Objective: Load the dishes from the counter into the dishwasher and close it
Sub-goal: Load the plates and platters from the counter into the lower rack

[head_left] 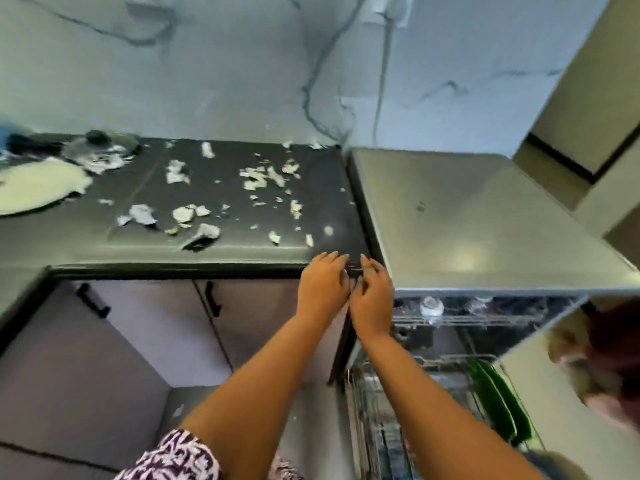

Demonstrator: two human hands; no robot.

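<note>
Both hands meet at the front corner of the dark worktop (242,251), right where it butts against the open dishwasher (485,220). The left hand (323,282) lies palm down with fingers fairly straight on the worktop's edge. The right hand (372,299), just beside it and nearly touching, has its fingers bent. The blur keeps me from telling whether it pinches anything.

Beyond the hands, torn pale scraps (256,178) litter the worktop. Far off to their left sits a cream plate (38,188), with a glass pot lid (100,145) just behind it.

To the right of the hands and lower, the dishwasher's upper rack (467,318) carries a clear glass (431,306). Below the right forearm the lower rack (398,393) is pulled out, with two green plates (498,400) standing on edge at its far side. Under the left hand are cabinet doors with black handles (213,299).
</note>
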